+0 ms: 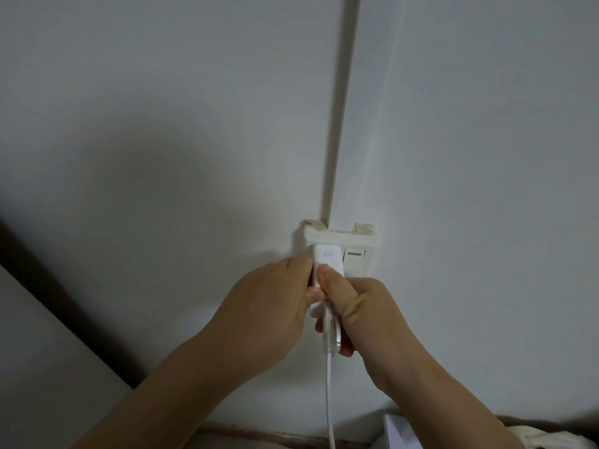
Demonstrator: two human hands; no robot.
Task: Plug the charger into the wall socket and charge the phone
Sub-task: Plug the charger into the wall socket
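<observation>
A white charger block (328, 257) sits against the left half of a white wall socket plate (369, 267). My left hand (269, 309) grips the charger's left side with thumb and fingers. My right hand (359, 309) presses its thumb on the charger's face and wraps the USB plug (332, 335) below it. The white cable (330, 403) hangs straight down from that plug and leaves the bottom edge. The socket holes are hidden behind the charger. No phone is in view.
A rocker switch (355, 254) occupies the right half of the plate. A white cable duct (343, 108) runs up the wall from the plate. A dark wooden edge (48, 280) crosses at the left; a white box corner (398, 429) lies at the bottom right.
</observation>
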